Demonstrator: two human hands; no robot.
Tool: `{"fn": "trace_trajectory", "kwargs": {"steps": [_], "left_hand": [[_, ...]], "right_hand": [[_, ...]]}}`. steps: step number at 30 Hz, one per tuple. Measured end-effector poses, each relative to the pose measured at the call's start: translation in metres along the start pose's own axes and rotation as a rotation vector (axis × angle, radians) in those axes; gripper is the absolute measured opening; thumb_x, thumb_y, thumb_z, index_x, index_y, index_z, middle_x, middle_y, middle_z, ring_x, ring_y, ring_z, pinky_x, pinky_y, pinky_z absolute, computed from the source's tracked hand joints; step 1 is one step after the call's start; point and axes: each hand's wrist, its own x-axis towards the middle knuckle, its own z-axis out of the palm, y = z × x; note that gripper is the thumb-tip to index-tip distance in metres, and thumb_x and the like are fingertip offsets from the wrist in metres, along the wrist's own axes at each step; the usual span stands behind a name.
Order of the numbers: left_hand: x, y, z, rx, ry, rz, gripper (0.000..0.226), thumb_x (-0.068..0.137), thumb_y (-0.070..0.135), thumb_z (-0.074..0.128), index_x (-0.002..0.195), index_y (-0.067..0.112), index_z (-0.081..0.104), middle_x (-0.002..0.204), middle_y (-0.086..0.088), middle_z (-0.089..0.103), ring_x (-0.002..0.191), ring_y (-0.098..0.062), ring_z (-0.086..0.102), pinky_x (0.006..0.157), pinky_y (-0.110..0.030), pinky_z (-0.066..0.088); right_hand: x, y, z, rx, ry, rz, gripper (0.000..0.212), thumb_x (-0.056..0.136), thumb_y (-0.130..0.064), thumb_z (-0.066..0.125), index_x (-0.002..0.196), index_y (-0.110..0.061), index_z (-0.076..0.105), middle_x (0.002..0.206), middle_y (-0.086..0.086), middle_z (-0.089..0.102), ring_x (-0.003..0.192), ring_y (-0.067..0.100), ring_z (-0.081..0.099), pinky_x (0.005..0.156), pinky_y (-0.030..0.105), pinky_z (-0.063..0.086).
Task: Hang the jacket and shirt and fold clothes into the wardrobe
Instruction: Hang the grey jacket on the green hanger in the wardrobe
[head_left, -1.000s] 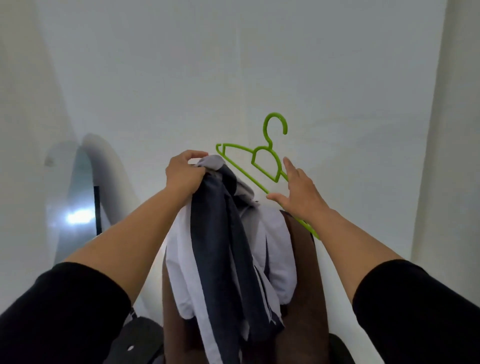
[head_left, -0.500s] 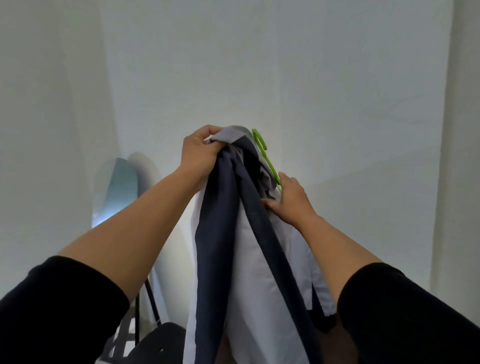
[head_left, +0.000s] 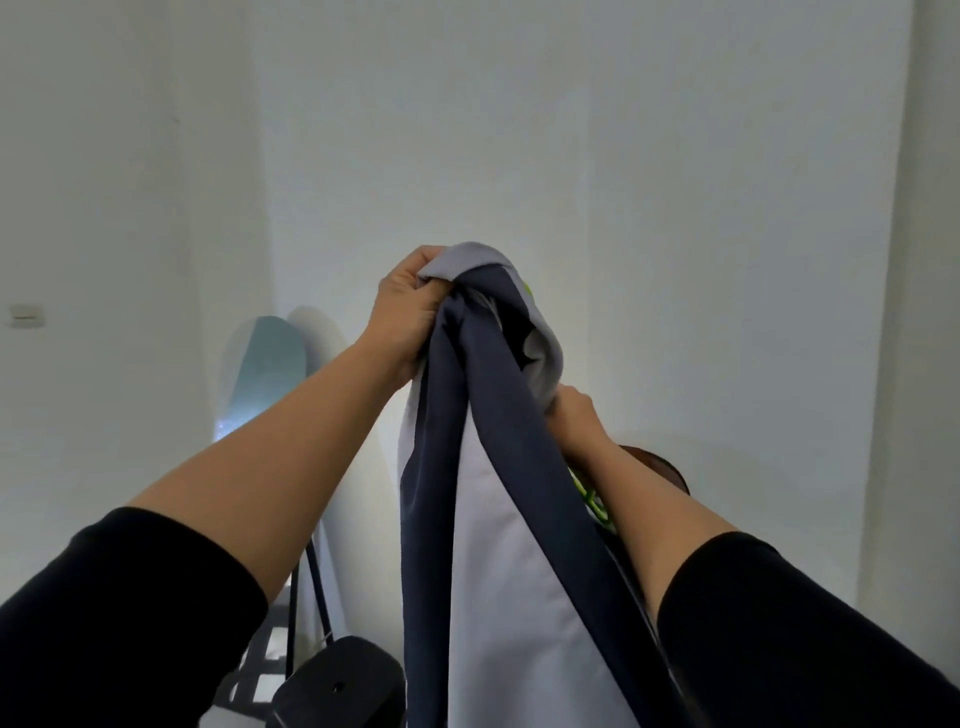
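Observation:
A white and navy jacket (head_left: 511, 561) hangs in front of me, lifted high against a white wall. My left hand (head_left: 408, 306) grips its bunched top edge at the highest point. My right hand (head_left: 574, 421) is lower and to the right, its fingers tucked into the jacket's fabric. A lime green hanger (head_left: 589, 496) is mostly hidden inside the jacket; only a sliver shows under my right wrist and another by the collar. Whether my right hand also holds the hanger is hidden.
A tall mirror (head_left: 260, 374) leans against the wall at the left. A black bag (head_left: 337, 686) with thin straps sits below it. Something round and brown (head_left: 667, 470) shows behind my right forearm. A light switch (head_left: 26, 316) is on the left wall.
The jacket has been raised from a brown surface up in front of the wall. The green hanger, fully visible a second ago, has gone inside the jacket. My right hand moved under the fabric.

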Motion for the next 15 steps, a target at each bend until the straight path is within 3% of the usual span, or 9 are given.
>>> {"fn": "trace_trajectory", "kwargs": {"steps": [2,4,6,8,11,13,15], "left_hand": [[-0.007,-0.003,0.003,0.026,-0.019,-0.036,0.026,0.091,-0.006,0.046,0.08,0.014,0.057,0.071,0.0,0.064,0.062,-0.008,0.061,0.06,-0.019,0.052],[-0.007,-0.012,-0.009,0.118,0.077,-0.086,0.027,0.089,-0.004,0.049,0.077,0.018,0.059,0.074,-0.002,0.062,0.067,-0.012,0.06,0.061,-0.02,0.052],[0.0,-0.028,-0.033,0.423,0.249,-0.124,0.027,0.088,0.004,0.05,0.073,0.025,0.059,0.078,-0.002,0.063,0.078,-0.021,0.061,0.069,-0.028,0.053],[-0.002,-0.04,-0.054,0.831,0.269,-0.177,0.018,0.089,0.012,0.05,0.082,0.024,0.06,0.093,-0.006,0.066,0.093,-0.028,0.061,0.081,-0.035,0.05],[-0.017,-0.052,-0.056,1.135,0.0,-0.235,0.013,0.085,0.023,0.064,0.098,0.02,0.064,0.103,-0.003,0.066,0.096,-0.02,0.058,0.076,-0.024,0.036],[-0.03,-0.054,-0.037,1.088,-0.204,-0.283,0.033,0.076,0.036,0.075,0.103,0.02,0.064,0.1,0.005,0.066,0.09,-0.01,0.056,0.076,-0.02,0.036],[-0.038,-0.057,-0.007,0.987,-0.33,-0.277,0.046,0.067,0.045,0.079,0.104,0.023,0.064,0.1,0.008,0.066,0.091,-0.007,0.06,0.082,-0.019,0.042]], "right_hand": [[-0.003,0.001,0.006,0.01,0.009,0.017,0.03,0.092,-0.013,0.046,0.063,-0.008,0.042,0.071,0.011,0.054,0.074,0.031,0.05,0.066,0.027,0.029],[-0.006,0.01,0.006,0.053,0.039,0.025,0.016,0.091,-0.012,0.049,0.086,-0.002,0.059,0.095,0.021,0.065,0.091,0.037,0.059,0.067,0.028,0.035],[-0.008,0.017,-0.002,0.062,0.086,0.004,0.018,0.088,-0.006,0.047,0.096,0.0,0.062,0.103,0.022,0.065,0.095,0.035,0.06,0.066,0.028,0.037],[-0.009,0.021,-0.018,0.014,0.112,-0.029,0.013,0.082,0.002,0.046,0.079,-0.004,0.057,0.1,0.025,0.064,0.089,0.035,0.058,0.058,0.029,0.032],[-0.006,0.017,-0.04,-0.063,0.122,-0.056,0.019,0.08,0.006,0.044,0.067,-0.008,0.046,0.092,0.023,0.062,0.076,0.028,0.049,0.047,0.028,0.023],[-0.004,0.011,-0.048,-0.109,0.122,-0.081,0.024,0.081,0.006,0.041,0.063,-0.01,0.042,0.08,0.013,0.056,0.075,0.024,0.044,0.047,0.023,0.024],[-0.003,0.005,-0.051,-0.152,0.108,-0.123,0.029,0.082,0.007,0.04,0.061,-0.014,0.036,0.078,0.01,0.051,0.077,0.023,0.044,0.052,0.028,0.026]]}}
